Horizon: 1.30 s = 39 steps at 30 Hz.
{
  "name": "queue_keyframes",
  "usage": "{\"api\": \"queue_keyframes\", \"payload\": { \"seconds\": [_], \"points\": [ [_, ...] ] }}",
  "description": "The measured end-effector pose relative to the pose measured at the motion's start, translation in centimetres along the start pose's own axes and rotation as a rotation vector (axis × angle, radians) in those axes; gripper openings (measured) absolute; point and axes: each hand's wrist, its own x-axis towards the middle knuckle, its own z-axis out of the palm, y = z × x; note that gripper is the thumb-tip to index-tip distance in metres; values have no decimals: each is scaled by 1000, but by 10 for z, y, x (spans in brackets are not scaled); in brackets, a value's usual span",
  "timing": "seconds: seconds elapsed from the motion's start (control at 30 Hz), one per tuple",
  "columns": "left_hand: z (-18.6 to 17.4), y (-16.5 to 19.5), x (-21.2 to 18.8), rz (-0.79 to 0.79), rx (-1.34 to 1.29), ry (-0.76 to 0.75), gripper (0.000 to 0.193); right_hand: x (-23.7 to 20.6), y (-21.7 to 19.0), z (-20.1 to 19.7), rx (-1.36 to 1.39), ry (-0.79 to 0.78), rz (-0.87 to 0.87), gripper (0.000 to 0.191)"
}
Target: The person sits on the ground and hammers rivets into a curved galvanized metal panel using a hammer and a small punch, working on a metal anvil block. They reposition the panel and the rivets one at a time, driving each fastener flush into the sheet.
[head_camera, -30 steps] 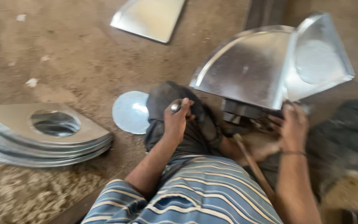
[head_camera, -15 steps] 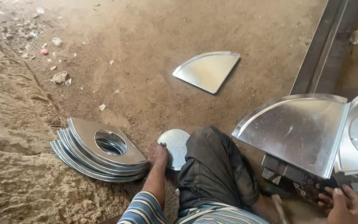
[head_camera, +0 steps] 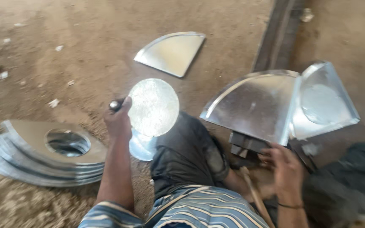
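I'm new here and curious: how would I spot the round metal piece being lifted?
Start at the stack of holed metal plates on the dirt floor. Right of it, the left hand holds up a flat shiny disc. It alone is fully round and off the ground.

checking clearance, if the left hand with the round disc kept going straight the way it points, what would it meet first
Probably the quarter-round sheet-metal piece lying on the dirt floor; the left hand holding the round metal disc points roughly toward it, though depth is unclear.

No packages, labels, signs or screens in view — only bare sheet metal and dirt floor, twelve o'clock to six.
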Motion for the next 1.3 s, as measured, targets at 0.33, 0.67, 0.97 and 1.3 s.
{"api": "queue_keyframes", "payload": {
  "seconds": [0.33,0.67,0.97,1.3],
  "points": [
    [138,-17,-119,-343,-361,-552,19,-12,-23,50,546,-369,18,50],
    [181,-43,-140,347,372,-637,35,87,-44,-16,-1426,-127,-590,59],
    [236,-67,-136,725,925,-895,51,73,-14,-9,-1296,-43,-500,40],
    [276,-57,-126,788,1030,-993,45,82,0,-13,-1164,-19,-578,60]
  ]
}}
